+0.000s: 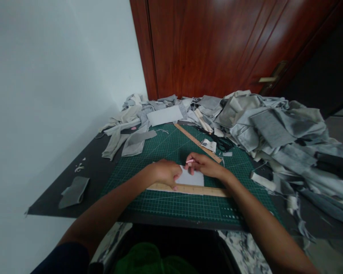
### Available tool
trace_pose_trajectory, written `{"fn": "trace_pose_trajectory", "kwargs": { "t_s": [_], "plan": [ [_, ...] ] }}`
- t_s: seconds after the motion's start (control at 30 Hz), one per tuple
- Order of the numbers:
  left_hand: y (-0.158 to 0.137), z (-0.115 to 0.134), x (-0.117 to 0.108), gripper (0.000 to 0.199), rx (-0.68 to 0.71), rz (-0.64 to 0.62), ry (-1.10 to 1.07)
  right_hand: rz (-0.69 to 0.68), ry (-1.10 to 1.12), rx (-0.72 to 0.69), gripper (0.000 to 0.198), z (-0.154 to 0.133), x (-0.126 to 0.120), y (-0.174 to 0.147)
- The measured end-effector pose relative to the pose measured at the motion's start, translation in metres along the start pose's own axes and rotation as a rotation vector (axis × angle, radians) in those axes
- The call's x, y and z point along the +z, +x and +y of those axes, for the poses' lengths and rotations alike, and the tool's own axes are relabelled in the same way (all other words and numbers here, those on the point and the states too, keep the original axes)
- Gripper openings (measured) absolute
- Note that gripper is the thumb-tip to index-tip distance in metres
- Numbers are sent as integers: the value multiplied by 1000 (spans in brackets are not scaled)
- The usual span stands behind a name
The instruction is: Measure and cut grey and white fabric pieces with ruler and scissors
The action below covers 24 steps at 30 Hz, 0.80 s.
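Observation:
My left hand (167,173) presses down on a wooden ruler (200,189) and a white piece of fabric (196,178), its thumb on the ruler and its fingers bent over the cloth. The ruler lies crosswise over the fabric's near edge. Pinched in the fingers of my right hand (201,165) is a small pink piece of chalk (190,161), just above the fabric's far edge. Both lie on a green cutting mat (177,207) with a printed grid. Part of the fabric is hidden under my hands.
A second wooden ruler (197,141) slants across the mat's far side, beside black scissors (223,144). Grey and white cloth (260,121) is heaped at the back right. Loose grey scraps (135,144) lie left. A white wall and a wooden door (205,49) bound the table.

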<state>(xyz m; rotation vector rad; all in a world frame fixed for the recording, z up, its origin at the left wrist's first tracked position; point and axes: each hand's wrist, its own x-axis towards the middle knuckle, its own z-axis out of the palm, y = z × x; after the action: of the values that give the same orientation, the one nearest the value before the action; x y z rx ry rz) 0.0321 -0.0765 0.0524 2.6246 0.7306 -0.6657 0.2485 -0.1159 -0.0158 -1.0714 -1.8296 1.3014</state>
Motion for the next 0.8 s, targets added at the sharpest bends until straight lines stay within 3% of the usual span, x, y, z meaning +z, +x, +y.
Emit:
{"fn": "trace_pose_trajectory", "kwargs": {
  "t_s": [0.27, 0.4, 0.5, 0.63, 0.8],
  "plan": [
    [-2, -5, 10, 30, 17, 94, -39, 19, -57, -33, 26, -6, 2, -2],
    [-5, -6, 20, 39, 77, 213, 6, 200, -146, -146, 28, -9, 10, -1],
    [-6, -8, 28, 60, 133, 361, 10, 366, -196, -172, 25, -22, 22, -9],
    [-2, -16, 33, 103, 189, 410, -17, 413, -253, -201, 11, -52, 62, -35],
    [5, -29, 35, 107, 237, 370, -94, 415, -350, -164, 14, -69, 138, -49]
  ]
}}
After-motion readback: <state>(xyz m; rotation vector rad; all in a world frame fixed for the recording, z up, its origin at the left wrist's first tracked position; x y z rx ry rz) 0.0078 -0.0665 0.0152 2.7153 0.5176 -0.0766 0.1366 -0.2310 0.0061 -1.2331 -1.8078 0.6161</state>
